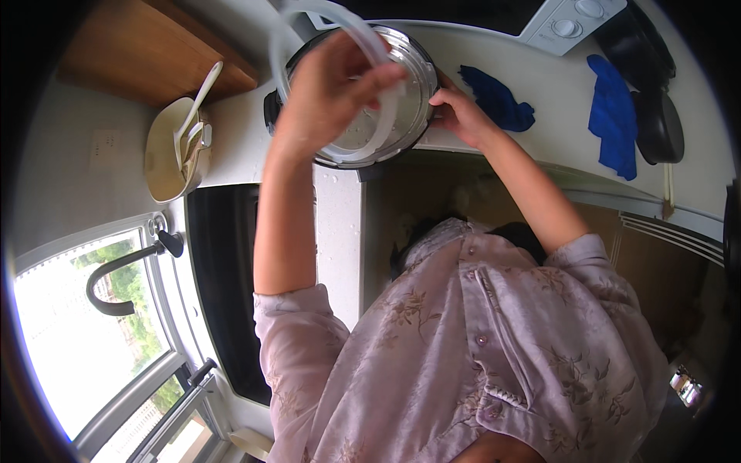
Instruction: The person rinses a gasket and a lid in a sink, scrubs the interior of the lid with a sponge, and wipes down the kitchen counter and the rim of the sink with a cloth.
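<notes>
A pressure cooker lid (414, 95) lies before me with its metal underside up, at the front of the counter. Its rim is dark, and a black lug juts out on the left side. Blurred by motion, my left hand (330, 95) grips a translucent sealing ring (366, 33) over the lid. Part of that ring arcs above the lid's far edge, and part hangs across the metal face. The hand covers much of the lid's left half. My right hand (463, 116) holds the lid's right rim, thumb on top, with some fingers hidden beneath.
A dark blue cloth (499, 99) lies right of the lid; a brighter blue cloth (613, 118) sits beside black pans (660, 124). Behind is a white appliance with knobs (564, 28). Leftward are a beige container (165, 151) with utensils, a dark sink (223, 289) and a black faucet (104, 283).
</notes>
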Demonstrator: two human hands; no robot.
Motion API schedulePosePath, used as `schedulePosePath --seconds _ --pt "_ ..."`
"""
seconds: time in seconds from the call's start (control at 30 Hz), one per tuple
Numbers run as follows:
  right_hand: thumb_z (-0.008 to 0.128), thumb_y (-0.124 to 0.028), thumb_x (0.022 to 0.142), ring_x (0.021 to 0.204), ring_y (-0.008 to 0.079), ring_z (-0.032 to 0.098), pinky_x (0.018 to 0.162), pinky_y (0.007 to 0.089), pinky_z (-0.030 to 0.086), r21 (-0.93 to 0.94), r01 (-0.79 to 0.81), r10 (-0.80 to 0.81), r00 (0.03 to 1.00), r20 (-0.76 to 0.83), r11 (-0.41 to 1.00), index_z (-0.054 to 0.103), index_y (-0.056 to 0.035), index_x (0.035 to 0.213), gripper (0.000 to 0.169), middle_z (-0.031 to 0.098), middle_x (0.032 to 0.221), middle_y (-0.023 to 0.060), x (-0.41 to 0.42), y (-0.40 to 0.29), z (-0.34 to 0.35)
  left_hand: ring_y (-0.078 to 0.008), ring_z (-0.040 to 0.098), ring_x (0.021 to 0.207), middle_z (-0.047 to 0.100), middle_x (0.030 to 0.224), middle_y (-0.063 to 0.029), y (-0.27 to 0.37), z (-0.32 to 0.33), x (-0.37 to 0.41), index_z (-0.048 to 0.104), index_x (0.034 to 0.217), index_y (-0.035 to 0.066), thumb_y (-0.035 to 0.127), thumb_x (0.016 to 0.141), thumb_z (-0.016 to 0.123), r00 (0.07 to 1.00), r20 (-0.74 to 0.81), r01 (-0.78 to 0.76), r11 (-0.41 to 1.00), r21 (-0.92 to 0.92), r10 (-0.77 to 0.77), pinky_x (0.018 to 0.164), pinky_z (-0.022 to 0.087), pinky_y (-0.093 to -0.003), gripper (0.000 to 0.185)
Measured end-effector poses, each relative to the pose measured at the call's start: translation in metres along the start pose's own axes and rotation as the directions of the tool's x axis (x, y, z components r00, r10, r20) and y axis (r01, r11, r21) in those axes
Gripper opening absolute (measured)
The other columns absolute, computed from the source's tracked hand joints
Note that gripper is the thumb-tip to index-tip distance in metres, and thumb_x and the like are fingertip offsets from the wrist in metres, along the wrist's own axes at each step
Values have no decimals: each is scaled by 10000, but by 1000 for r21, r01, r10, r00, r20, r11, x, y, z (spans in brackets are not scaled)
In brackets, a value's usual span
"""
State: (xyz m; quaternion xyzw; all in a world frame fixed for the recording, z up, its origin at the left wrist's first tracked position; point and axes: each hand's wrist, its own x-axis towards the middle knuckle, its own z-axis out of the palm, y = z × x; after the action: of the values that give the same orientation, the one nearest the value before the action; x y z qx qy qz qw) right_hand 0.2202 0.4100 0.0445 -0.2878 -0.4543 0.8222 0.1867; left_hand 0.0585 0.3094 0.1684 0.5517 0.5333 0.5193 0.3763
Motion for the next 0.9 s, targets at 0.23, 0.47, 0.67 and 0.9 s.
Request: schedulePosePath --seconds 0.23,0.47,0.67,0.9 --pt "460 -148 668 837 171 476 733 357 427 6 7 -7 1000 -13 1000 123 -216 1317 734 416 1028 60 -2 -2 2 -88 554 663 610 770 -84 42 -34 5 540 896 -11 318 734 606 979 -205 34 983 182 4 530 417 -198 372" --pt "462 -138 658 880 167 457 762 372 415 -45 13 -14 1000 -25 999 131 -214 1316 741 403 1083 59 -3 -4 11 -141 552 569 563 666 -96 -116 8 57 562 765 -73 183 757 591 890 -227 407 913 5 -395 563 482 -226 258" --pt "470 -150 653 946 186 421 780 374 403 -60 30 -32 999 -22 998 129 -203 1317 748 384 1125 72 -3 -4 6 -183 578 676 561 797 -135 -120 32 67 531 852 -97 97 744 574 804 -256 463 835 -297 -536 601 509 -241 226" --pt "492 -154 646 965 185 410 774 371 404 -96 55 -58 998 -28 994 108 -174 1322 778 382 1134 83 -1 -3 11 -179 563 633 555 746 -115 -142 24 75 536 759 -45 41 719 596 752 -410 271 809 -521 -516 562 506 -228 112"
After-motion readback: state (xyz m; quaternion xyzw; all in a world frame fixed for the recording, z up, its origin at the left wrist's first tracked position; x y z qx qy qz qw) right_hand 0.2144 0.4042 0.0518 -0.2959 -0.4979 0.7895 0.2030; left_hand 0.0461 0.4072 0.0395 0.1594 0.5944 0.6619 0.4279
